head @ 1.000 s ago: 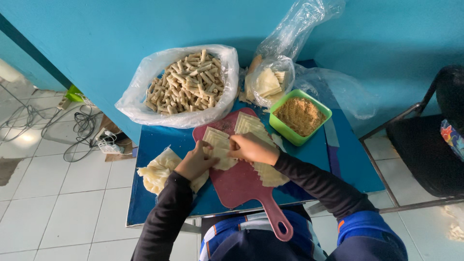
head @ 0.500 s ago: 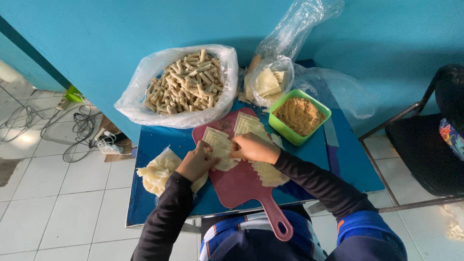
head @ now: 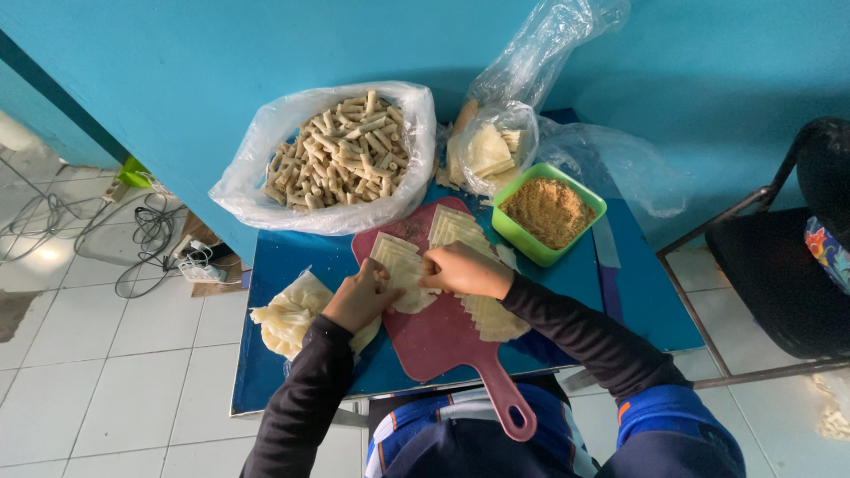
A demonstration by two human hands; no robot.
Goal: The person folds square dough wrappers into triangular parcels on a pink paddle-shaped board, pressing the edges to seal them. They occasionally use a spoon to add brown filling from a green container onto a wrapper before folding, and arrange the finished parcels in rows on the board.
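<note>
— What do my hands have?
— I see my left hand [head: 359,296] and right hand [head: 465,270] pinching one pale wrapper sheet [head: 403,270], fingers curled on it, atop the maroon cutting board [head: 443,332].
— Packages?
— Clear bag of rolls [head: 341,159] at eleven o'clock, wrapper bag [head: 487,150] at twelve, green square tub [head: 549,212] at one.

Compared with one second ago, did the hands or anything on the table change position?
Almost nothing changed. Both the left hand and right hand stay pressed on the same pastry sheet on the red cutting board. The green bowl did not move.
</note>
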